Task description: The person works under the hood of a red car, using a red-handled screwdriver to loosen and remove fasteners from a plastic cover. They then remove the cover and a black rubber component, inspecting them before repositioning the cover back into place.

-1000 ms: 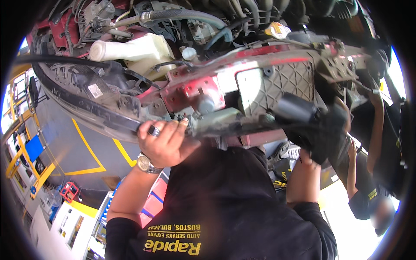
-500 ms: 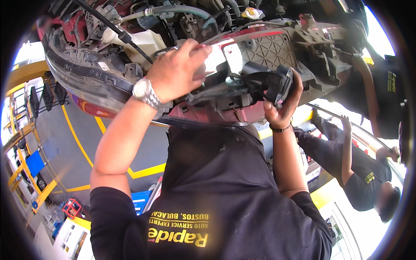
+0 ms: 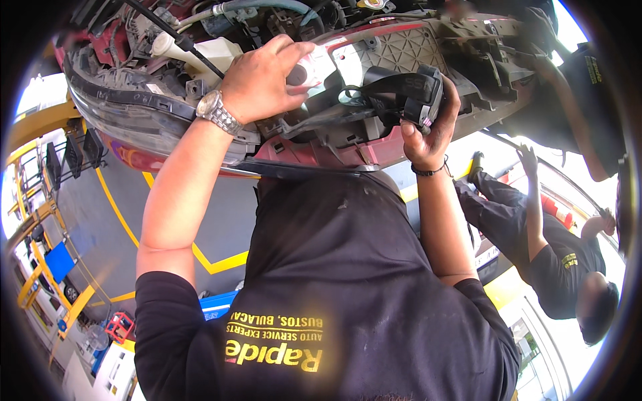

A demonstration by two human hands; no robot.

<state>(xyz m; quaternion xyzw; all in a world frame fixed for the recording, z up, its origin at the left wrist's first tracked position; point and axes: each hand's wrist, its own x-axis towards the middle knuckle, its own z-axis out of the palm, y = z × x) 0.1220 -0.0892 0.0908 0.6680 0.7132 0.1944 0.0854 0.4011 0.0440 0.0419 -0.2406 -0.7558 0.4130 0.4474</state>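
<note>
My left hand (image 3: 262, 81), with a metal watch at its wrist, reaches over the car's open front end. Its fingers are bent around a pale piece (image 3: 304, 72) washed out by glare, so its kind cannot be made out. To the right, my right hand (image 3: 433, 127) grips a black boxy device (image 3: 422, 103) from its right side, thumb below. A broad black strap (image 3: 384, 90) runs leftward from this device and loops near the glare. Beneath both hands lies the red front panel (image 3: 354, 144), with black plastic trim along it.
A headlight (image 3: 144, 127) borders the left of the engine bay. A black prop rod (image 3: 177, 43) slants down beside a whitish reservoir (image 3: 200, 53). A ribbed plate (image 3: 404, 50) sits behind the device. On the right, another person (image 3: 562, 254) in dark clothes has an arm raised.
Both hands and the car front sit higher in the picture. The black device is turned so more of its strap shows. The pale piece at my left fingers is more visible.
</note>
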